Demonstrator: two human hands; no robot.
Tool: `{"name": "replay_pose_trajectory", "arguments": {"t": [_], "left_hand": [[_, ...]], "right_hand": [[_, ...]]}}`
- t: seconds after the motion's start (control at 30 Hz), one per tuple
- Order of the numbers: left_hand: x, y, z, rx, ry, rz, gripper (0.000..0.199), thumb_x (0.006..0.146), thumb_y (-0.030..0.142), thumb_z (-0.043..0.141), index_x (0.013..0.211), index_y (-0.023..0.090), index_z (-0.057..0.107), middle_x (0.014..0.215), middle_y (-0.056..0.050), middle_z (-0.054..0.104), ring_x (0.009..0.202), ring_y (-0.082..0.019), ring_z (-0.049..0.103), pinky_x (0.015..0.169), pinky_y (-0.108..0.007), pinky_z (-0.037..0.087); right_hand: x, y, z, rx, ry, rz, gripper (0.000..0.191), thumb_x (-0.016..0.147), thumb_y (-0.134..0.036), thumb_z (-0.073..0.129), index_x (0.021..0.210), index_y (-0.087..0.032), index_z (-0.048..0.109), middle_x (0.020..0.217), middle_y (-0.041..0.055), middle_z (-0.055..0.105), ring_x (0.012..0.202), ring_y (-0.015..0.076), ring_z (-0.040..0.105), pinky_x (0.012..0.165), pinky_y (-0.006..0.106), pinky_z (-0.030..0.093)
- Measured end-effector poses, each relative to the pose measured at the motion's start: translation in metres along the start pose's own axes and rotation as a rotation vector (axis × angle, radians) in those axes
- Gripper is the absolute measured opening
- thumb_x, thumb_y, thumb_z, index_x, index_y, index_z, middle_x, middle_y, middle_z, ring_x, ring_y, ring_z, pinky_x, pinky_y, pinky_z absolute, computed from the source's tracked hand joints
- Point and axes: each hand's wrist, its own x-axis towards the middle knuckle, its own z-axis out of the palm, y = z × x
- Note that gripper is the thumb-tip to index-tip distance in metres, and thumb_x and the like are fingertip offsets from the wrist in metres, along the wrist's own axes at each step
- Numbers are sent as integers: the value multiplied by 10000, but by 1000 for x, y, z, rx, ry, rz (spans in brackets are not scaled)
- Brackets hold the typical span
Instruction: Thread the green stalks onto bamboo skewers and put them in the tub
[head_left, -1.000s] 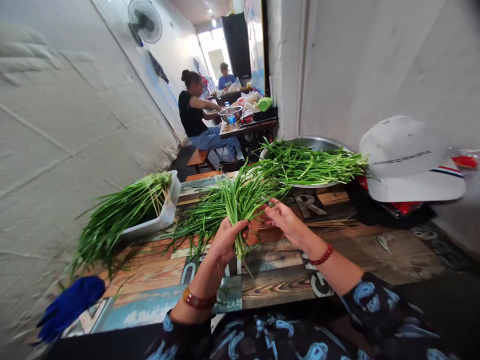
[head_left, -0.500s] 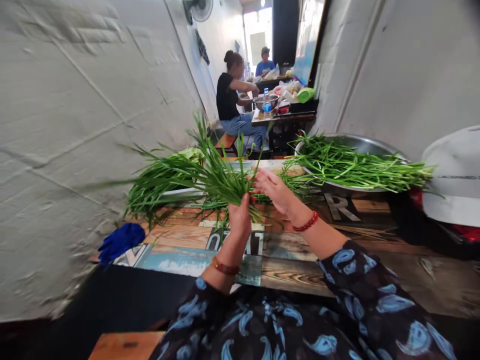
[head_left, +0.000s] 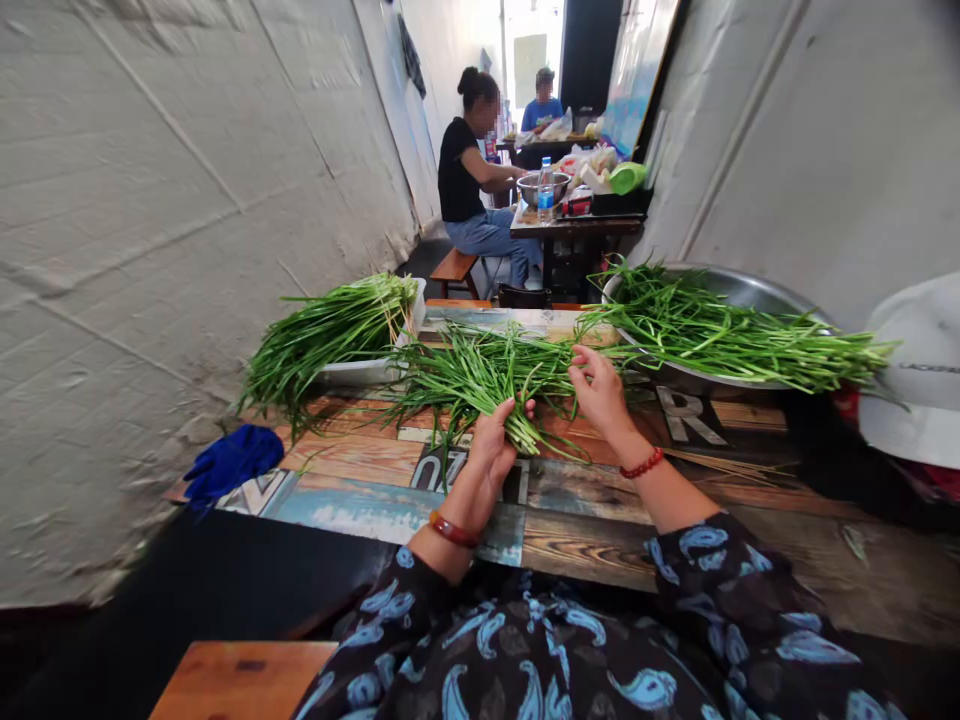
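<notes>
My left hand (head_left: 495, 440) is closed round the pale stem ends of a bunch of chives (head_left: 487, 385), whose green leaves fan away over the tabletop (head_left: 585, 545). More loose chives lie beneath and beyond the bunch. To its right, my right hand (head_left: 600, 395) has its fingers bent in a pinch at the edge of the loose chives. Whatever those fingertips hold, if anything, is too small to make out. A white tray (head_left: 360, 372) heaped with chives stands at the left. At the right, a steel bowl (head_left: 739, 290) carries a larger pile.
A blue glove (head_left: 234, 462) lies at the table's left edge. Thin sticks (head_left: 724, 462) rest near the right, by a white cap (head_left: 919, 360). Walls flank both sides. Beyond, two people (head_left: 472, 170) sit at other tables with a bottle (head_left: 545, 192) and metal bowl.
My left hand has brought the raised bunch down onto the table, its leaves no longer standing up. My right hand has moved right, away from the bunch, and its fingers have bent.
</notes>
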Motion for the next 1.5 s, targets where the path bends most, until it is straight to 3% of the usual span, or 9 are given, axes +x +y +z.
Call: {"name": "replay_pose_trajectory", "arguments": {"t": [0.17, 0.47, 0.63, 0.77, 1.03, 1.17, 1.27, 1.37, 1.5], "left_hand": [[-9, 0, -2, 25, -51, 0, 191, 720, 169, 722, 891, 105, 669, 749, -58, 738, 726, -185, 721, 744, -307, 574], [-15, 9, -14, 3, 28, 46, 234, 678, 122, 736, 907, 96, 694, 780, -54, 749, 675, -155, 705, 720, -285, 570], [-16, 11, -6, -22, 72, 146, 199, 736, 135, 706, 932, 132, 671, 800, -24, 742, 706, -129, 702, 708, -239, 550], [-4, -4, 15, 2, 75, 184, 158, 845, 248, 648, 967, 147, 651, 856, -33, 734, 807, -146, 706, 765, -266, 553], [-9, -26, 29, 232, -24, 26, 134, 780, 185, 720, 895, 132, 676, 887, -56, 735, 818, -155, 683, 745, -236, 514], [-33, -3, -3, 648, -178, 33, 363, 713, 265, 791, 1043, 141, 705, 915, -89, 740, 788, -181, 678, 726, -263, 510], [-38, 20, -19, 1166, -238, 319, 480, 726, 301, 771, 1182, 177, 681, 964, -118, 726, 867, -244, 674, 848, -376, 515], [-22, 42, -19, 1632, -340, 683, 755, 639, 237, 816, 1355, 225, 577, 1358, -161, 579, 1280, -357, 509, 1110, -488, 344], [28, 60, -6, 2054, -565, 755, 1099, 554, 295, 871, 1516, 216, 346, 1625, -161, 200, 1495, -400, 168, 1209, -538, 105]], "right_hand": [[-4, -23, 8, -167, -246, -289, 418, 934, -229, 488, 1341, -195, 577, 1301, 133, 573, 986, 202, 627, 960, 398, 495], [-9, -20, -21, -126, -534, -300, 155, 831, -178, 636, 870, -192, 786, 807, 53, 728, 768, 180, 643, 753, 314, 480], [-15, 23, -66, 218, -171, 102, 198, 770, -317, 668, 837, -166, 777, 728, 51, 705, 627, 143, 575, 618, 287, 448], [-14, 47, -82, 341, 53, 224, 404, 791, -459, 598, 1000, -137, 724, 729, 31, 653, 524, 89, 474, 499, 237, 388], [-20, 41, -63, 457, 115, 329, 451, 698, -493, 680, 959, -130, 731, 697, 28, 643, 534, 90, 474, 455, 213, 364], [-24, 36, -59, 462, 108, 333, 430, 739, -449, 643, 1005, -124, 735, 720, 35, 656, 550, 96, 482, 479, 219, 359], [-26, 31, -56, 439, 79, 322, 402, 752, -414, 625, 1001, -120, 743, 724, 39, 669, 551, 102, 491, 497, 228, 365], [-30, 25, -52, 397, 37, 287, 363, 768, -394, 617, 975, -130, 756, 687, 28, 666, 555, 114, 506, 528, 242, 397], [-34, 23, -45, 333, -4, 230, 326, 800, -376, 590, 956, -147, 762, 737, 39, 695, 573, 128, 537, 556, 257, 433]]}}
